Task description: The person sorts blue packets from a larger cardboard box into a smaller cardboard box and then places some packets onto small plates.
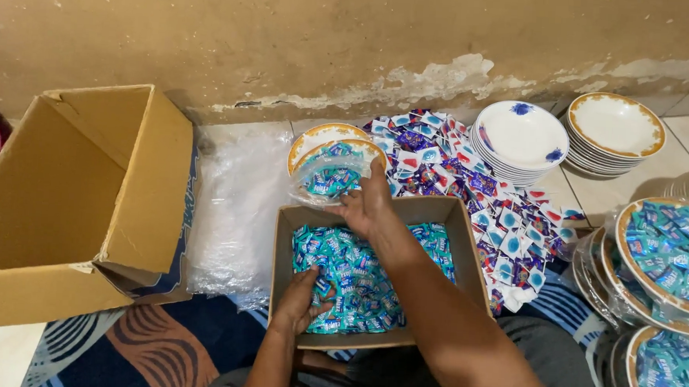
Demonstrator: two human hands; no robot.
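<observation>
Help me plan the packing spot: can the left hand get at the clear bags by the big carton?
Probably yes: the left hand rests in the sachet box, and the clear bags lie right beside it on the floor, nothing between.

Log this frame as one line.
left hand: in small box, on teal sachets | right hand: at wrapped plate

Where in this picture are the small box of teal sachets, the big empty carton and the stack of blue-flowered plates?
small box [467, 247]: head view, on its right cardboard wall.
big carton [152, 183]: head view, on its outer side flap.
blue-flowered plates [520, 132]: head view, on the top plate's white centre.
</observation>
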